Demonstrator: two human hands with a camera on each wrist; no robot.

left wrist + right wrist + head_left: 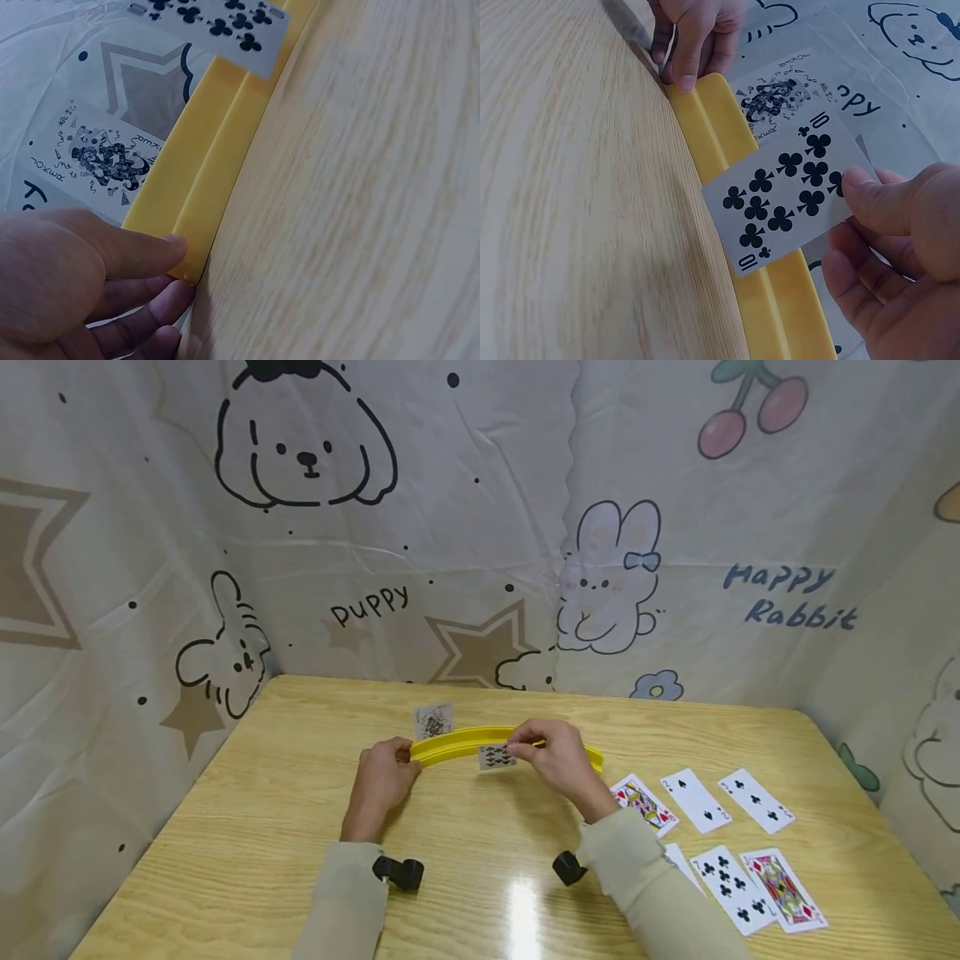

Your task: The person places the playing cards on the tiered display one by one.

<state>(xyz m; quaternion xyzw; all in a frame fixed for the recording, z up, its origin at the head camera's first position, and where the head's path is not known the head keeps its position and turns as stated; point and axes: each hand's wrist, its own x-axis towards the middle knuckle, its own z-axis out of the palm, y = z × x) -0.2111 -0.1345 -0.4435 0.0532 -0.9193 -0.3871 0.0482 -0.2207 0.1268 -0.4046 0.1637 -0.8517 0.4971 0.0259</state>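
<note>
A curved yellow card holder [453, 745] lies across the table. My left hand [384, 778] grips its left end, thumb on the front ledge and fingers at the end. A joker [433, 722] stands upright in the holder's back part near that hand. With thumb and fingers, my right hand [557, 762] pinches a ten of clubs [784, 195] by one short edge. In the right wrist view the card is tilted and overlaps the middle of the holder, its face toward me. The holder's right part is partly hidden behind my right hand.
Face-up playing cards lie at the right in two rows. The back row has a red face card [643, 806], a two of spades [696, 800] and a three of clubs [756, 799]. In front are a clubs card [731, 887] and a diamond face card [783, 889]. A printed curtain [480, 527] hangs behind.
</note>
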